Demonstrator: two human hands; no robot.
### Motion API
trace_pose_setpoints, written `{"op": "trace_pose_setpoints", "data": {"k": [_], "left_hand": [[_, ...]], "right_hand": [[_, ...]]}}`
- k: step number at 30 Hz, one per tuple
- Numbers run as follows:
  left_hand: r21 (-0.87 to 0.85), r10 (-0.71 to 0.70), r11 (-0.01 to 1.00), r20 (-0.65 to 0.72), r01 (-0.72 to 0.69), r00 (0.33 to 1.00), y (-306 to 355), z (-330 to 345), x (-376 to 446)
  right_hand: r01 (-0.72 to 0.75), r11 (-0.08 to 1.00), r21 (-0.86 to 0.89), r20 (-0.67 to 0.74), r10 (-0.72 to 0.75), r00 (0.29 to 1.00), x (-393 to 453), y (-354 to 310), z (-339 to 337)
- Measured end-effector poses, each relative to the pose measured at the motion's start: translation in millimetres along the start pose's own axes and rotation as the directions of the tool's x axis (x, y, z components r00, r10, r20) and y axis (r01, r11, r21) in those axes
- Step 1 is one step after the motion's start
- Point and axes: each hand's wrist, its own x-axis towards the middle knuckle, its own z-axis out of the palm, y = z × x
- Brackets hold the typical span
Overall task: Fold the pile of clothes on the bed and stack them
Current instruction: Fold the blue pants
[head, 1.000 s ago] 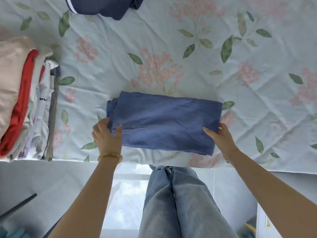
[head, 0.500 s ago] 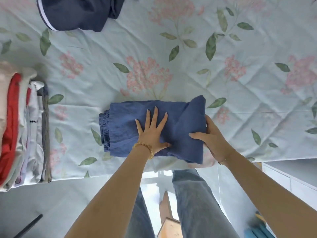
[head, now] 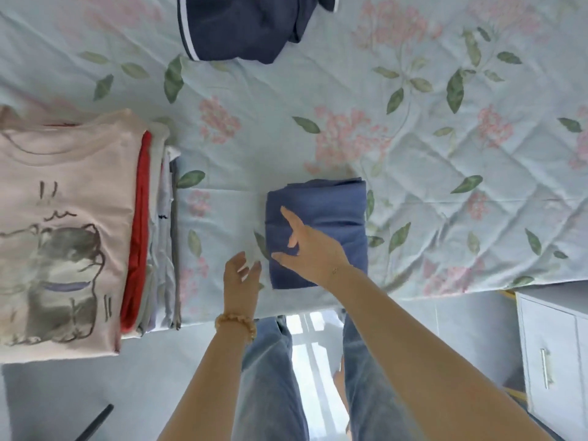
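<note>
A blue garment (head: 331, 214), folded into a small thick rectangle, lies near the bed's front edge. My right hand (head: 310, 248) rests on top of its left half with fingers spread and straight. My left hand (head: 241, 280) hovers just left of the bundle, fingers loosely apart, holding nothing. At the left stands the stack of folded clothes (head: 63, 224), topped by a pale pink shirt with a cat drawing, with red and white layers showing at its side. An unfolded dark navy garment (head: 241, 23) with a white stripe lies at the far edge.
The floral quilted bedspread (head: 445, 154) covers the bed. A white cabinet (head: 553, 354) stands at the lower right beside the bed. My legs in jeans (head: 273, 377) are against the bed's front edge.
The blue garment's right half was folded over to the left, making it half as wide. My left hand came off it to its left side; my right hand now lies on top.
</note>
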Motion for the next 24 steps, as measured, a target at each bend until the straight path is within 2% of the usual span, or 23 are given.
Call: {"op": "trace_pose_setpoints", "data": {"k": [3, 5, 7, 10, 13, 16, 19, 21, 23, 24], "left_hand": [[-0.024, -0.15, 0.988, -0.002, 0.15, 0.989, -14, 9, -9], [-0.075, -0.306, 0.948, 0.054, 0.31, 0.95, -25, 26, -25], [-0.194, -0.432, 0.866, 0.173, 0.461, 0.885, -35, 48, -42], [-0.389, -0.464, 0.733, 0.312, 0.557, 0.829, -43, 84, -57], [-0.584, -0.471, 0.592, 0.31, 0.556, 0.826, -47, 112, -57], [-0.653, -0.445, 0.566, 0.272, 0.504, 0.853, -46, 132, -56], [-0.662, -0.373, 0.61, 0.247, 0.437, 0.894, -44, 145, -48], [-0.662, -0.38, 0.642, 0.163, 0.387, 0.91, -40, 147, -40], [-0.599, -0.385, 0.736, 0.016, 0.317, 0.923, -34, 140, -34], [-0.554, -0.358, 0.787, -0.052, 0.271, 0.932, -29, 133, -34]], "right_hand": [[0.042, 0.997, 0.063, -0.148, -0.032, 0.988, 3, 23, -20], [0.096, 0.995, -0.033, -0.188, -0.101, 0.977, 9, 47, -45], [0.123, 0.974, -0.189, -0.14, -0.15, 0.979, 22, 67, -69], [0.14, 0.94, -0.311, 0.019, -0.141, 0.99, 51, 80, -90], [0.167, 0.902, -0.398, 0.115, -0.131, 0.985, 78, 84, -93], [0.138, 0.941, -0.31, 0.151, -0.094, 0.984, 100, 85, -96], [0.138, 0.943, -0.303, 0.285, -0.048, 0.957, 111, 89, -95], [0.109, 0.955, -0.278, 0.3, -0.021, 0.954, 111, 94, -95], [0.006, 0.988, -0.152, 0.302, 0.04, 0.953, 104, 98, -99], [-0.073, 0.997, -0.037, 0.314, 0.081, 0.946, 96, 99, -101]]}}
